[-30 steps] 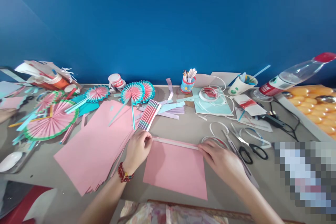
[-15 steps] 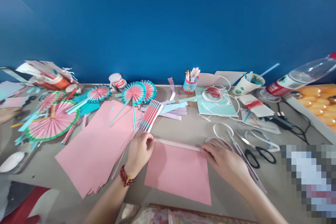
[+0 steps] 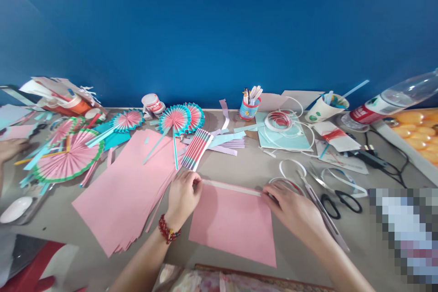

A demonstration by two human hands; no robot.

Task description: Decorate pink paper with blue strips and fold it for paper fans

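Observation:
A pink paper sheet (image 3: pixel 232 224) lies on the grey table in front of me, its far edge folded into a narrow strip (image 3: pixel 231 187). My left hand (image 3: pixel 183 196), with a red bead bracelet at the wrist, pinches the left end of that fold. At the fold's right end my right hand (image 3: pixel 294 212) pinches it too. A stack of pink sheets (image 3: pixel 125 191) lies just left of my left hand. A folded pink-and-teal pleated strip (image 3: pixel 196 148) rests beyond it.
Finished paper fans (image 3: pixel 68 157) (image 3: pixel 176 119) lie at the left and centre back. Scissors (image 3: pixel 337 198) and white tape loops are at the right, beside a pen cup (image 3: pixel 249 108), a paper cup (image 3: pixel 323 108) and a tilted bottle (image 3: pixel 393 98). Another person's hand (image 3: pixel 12 148) shows at the far left.
Both hands stay pinched on the ends of the folded edge. The view has shifted slightly, so objects sit a little further right.

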